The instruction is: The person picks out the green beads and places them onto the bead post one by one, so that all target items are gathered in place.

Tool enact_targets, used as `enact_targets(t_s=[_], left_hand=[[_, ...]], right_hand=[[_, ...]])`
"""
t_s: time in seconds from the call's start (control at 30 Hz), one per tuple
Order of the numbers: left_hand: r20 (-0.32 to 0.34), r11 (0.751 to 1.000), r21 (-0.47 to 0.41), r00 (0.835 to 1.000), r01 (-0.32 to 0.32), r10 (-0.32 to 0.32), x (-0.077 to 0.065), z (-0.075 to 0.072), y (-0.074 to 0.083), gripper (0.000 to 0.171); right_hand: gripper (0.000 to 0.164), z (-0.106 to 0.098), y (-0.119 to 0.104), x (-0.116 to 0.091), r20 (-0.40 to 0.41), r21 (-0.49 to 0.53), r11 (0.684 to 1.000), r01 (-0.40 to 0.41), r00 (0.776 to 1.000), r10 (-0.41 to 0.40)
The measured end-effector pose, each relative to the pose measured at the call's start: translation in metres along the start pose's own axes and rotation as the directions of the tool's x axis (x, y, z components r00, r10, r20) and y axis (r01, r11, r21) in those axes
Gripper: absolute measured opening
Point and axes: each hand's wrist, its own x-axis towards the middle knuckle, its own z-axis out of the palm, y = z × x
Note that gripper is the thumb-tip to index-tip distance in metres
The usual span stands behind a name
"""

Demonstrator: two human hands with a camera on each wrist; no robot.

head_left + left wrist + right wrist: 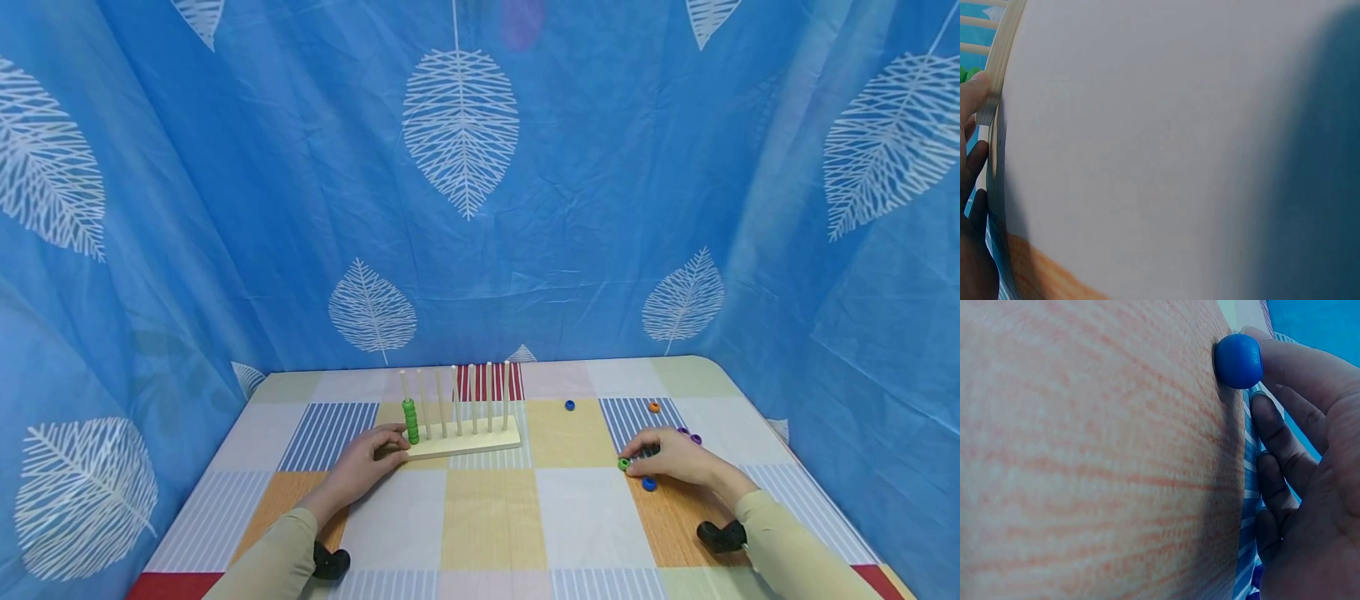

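Observation:
A pale wooden peg stand (465, 442) with a row of upright pegs stands left of the table's middle. Green beads (410, 421) are stacked on its leftmost peg. My left hand (367, 458) grips the left end of the base, with the thumb along its front in the left wrist view. Over on the right, my right hand (671, 457) pinches a loose green bead (624, 464) between thumb and fingers at the table surface. A blue bead (648, 483) lies just beside the right thumb; it looms large in the right wrist view, where the green bead is hidden.
Purple beads (695, 439) lie just behind the right hand, partly covered by it. An orange bead (654, 407) sits farther back, and another blue bead (570, 405) lies between it and the stand. A blue leaf-patterned curtain (585, 250) encloses the patchwork-covered table (491, 525).

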Motion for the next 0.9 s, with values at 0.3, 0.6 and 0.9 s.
enact_targets(t_s=[0.3,0.6,0.9], left_hand=[[0.001,1.000,-0.002,1.000,-0.007,0.007,0.0000,0.0001,-0.0007,0.008],[0.003,1.000,-0.009,1.000,0.001,-0.001,0.0000,-0.0001,0.0005,0.008],[0.004,1.000,-0.007,1.000,-0.001,0.001,0.0001,-0.0002,0.0004,0.008]], right_hand=[[0.022,-0.0001,0.0003,0.0005,-0.002,-0.012,0.999,0.033,0.999,-0.033],[0.021,-0.0001,0.0010,0.0012,-0.002,-0.010,0.999,0.038,0.999,-0.038],[0.023,0.0011,-0.0016,0.0005,-0.009,-0.004,1.000,-0.018,1.000,0.018]])
